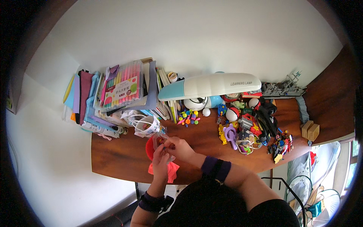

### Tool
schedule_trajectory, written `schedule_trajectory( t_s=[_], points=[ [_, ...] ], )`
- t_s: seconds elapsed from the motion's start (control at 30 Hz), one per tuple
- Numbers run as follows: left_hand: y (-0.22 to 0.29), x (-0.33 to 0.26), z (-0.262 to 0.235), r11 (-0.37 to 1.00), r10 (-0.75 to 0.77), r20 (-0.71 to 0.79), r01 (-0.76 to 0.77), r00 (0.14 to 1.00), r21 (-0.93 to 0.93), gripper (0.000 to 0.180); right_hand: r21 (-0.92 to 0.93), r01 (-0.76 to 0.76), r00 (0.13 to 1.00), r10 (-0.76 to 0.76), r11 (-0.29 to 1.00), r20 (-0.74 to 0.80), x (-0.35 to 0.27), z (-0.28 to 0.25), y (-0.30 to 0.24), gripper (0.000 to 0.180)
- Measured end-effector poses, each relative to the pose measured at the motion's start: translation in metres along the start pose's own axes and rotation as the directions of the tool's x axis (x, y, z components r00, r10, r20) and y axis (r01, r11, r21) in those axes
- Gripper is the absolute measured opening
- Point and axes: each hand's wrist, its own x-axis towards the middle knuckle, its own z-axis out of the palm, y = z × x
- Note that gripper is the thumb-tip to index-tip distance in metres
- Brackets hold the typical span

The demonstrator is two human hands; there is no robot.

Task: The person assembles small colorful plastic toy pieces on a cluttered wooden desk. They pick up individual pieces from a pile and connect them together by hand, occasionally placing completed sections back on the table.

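Over the front left part of the desk, both hands meet at a small clear plastic bag (160,138) with some reddish-brown contents I cannot make out. My left hand (160,163) is closed on the bag's lower side. From the right, my right hand (182,150) pinches the same bag, its fingertips close to the left ones. Just behind my left hand lies a round red object (149,148), partly covered. Bright coral-pink paper or cloth (172,172) spreads under the hands. A small white bucket with a handle (147,128) stands right beyond the bag.
Books and folders with a marker case (121,86) stack at the back left. A long white-and-blue lamp (211,86) spans the back above small colourful toys (188,118). More toys pile on the right, including a purple ring-shaped toy (230,135); wooden blocks (310,131) sit at the right edge.
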Motion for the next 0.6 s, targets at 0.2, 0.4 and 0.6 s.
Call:
schedule_trajectory(
  t_s=[0.2, 0.4, 0.6],
  points=[
    [0.003, 0.0, 0.003, 0.995, -0.099, -0.026, 0.099, 0.995, -0.013, 0.043, -0.052, 0.026, 1.0, -0.026, 0.998, 0.004, -0.003, -0.009, -0.001, 0.017],
    [-0.004, 0.026, 0.008, 0.981, 0.056, 0.159, -0.084, 0.986, 0.173, 0.044, -0.115, -0.074, 0.993, 0.063, 0.991, -0.101, -0.011, -0.033, 0.019, 0.022],
    [-0.004, 0.096, 0.06, 0.771, 0.071, 0.369, -0.286, 0.927, 0.569, 0.05, -0.197, -0.206, 0.95, 0.148, 0.959, -0.274, -0.015, -0.059, 0.052, 0.043]
  ],
)
